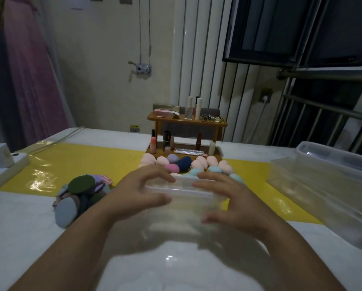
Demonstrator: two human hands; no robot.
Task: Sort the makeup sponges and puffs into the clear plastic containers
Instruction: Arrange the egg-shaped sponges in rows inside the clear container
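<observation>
Fingers [154, 173] of our left hand [134, 194] and right hand [232, 200] curl around the clear container [182, 194] on the white table [29, 227]; sponges [184, 164] lie at twelve o'clock, puffs [79, 192] at nine, window [280, 28] at two.

My left hand [138, 192] and right hand [232, 198] are stretched out in front, arms bare. Both curl their fingers round a clear box [185, 186].

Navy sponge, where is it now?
Head view, centre: the navy sponge sits beyond the clear container, right of the magenta sponge, before the wooden rack.
</observation>
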